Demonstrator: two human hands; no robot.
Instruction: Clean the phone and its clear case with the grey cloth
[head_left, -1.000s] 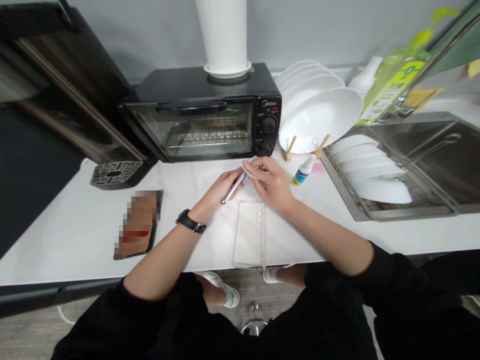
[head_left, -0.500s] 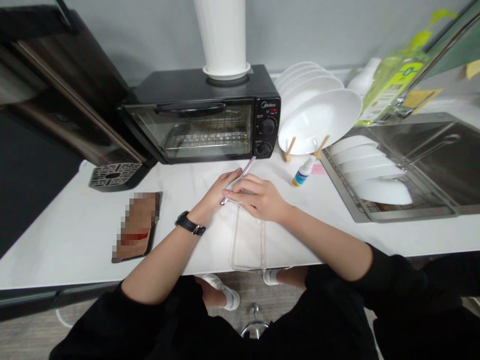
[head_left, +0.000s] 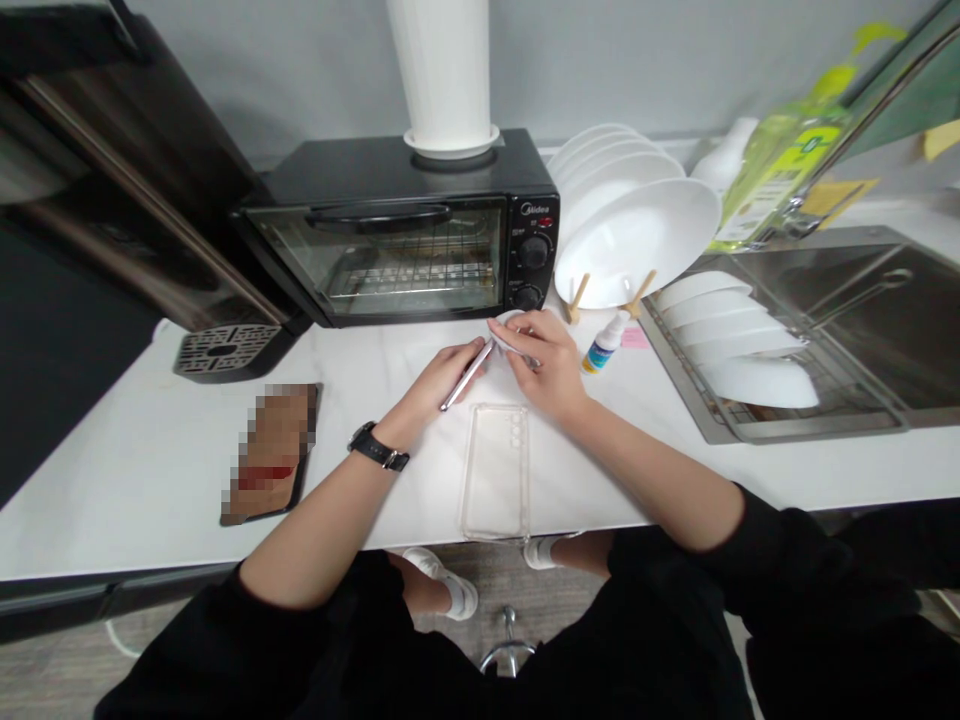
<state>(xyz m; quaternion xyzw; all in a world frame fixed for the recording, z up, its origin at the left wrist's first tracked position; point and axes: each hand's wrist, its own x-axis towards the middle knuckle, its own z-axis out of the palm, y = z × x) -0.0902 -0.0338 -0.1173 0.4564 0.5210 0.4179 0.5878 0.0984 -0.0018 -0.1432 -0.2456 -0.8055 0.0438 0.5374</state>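
My left hand (head_left: 452,374) is closed around a phone (head_left: 468,375), tilted so that mostly its thin silvery edge shows. A white cloth or tissue (head_left: 512,338) is pinched in my right hand (head_left: 551,362), pressed at the phone's upper end. Below both hands a clear phone case (head_left: 495,475) lies on the white counter, its lower end at the front edge. To the right of my right hand stands a small spray bottle (head_left: 602,347) with a blue and yellow label.
A black toaster oven (head_left: 397,240) stands behind my hands, with a white pot (head_left: 442,75) on top. White plates (head_left: 637,240) rest in a wooden rack. Bowls (head_left: 757,370) sit in the sink's wire basket at right. A partly blurred-out flat object (head_left: 274,455) lies at left.
My right hand has slid up and to the right along the phone with the white cloth, uncovering the phone's edge and the upper part of the clear case. My left hand stays nearly in place.
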